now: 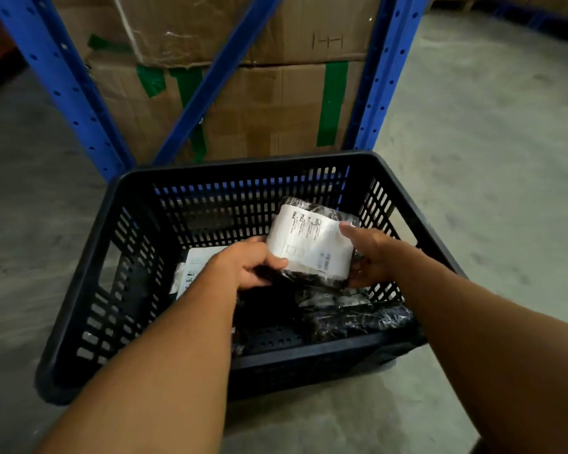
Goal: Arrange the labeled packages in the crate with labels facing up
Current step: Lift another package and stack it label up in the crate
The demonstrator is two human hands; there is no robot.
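A black slotted plastic crate (243,168) stands on the concrete floor in front of me. Over its middle I hold a black plastic-wrapped package (309,247) with a large white label facing up. My left hand (246,265) grips its near left corner, my right hand (371,253) grips its right edge. Below my left forearm lies another package (194,262) with its white label up, partly hidden. At the crate's near right lies a dark shiny-wrapped package (358,317) showing no label.
Behind the crate rises a blue metal rack (384,77) with a diagonal brace, holding stacked cardboard boxes (259,103) patched with green tape. Grey concrete floor (489,158) spreads to both sides.
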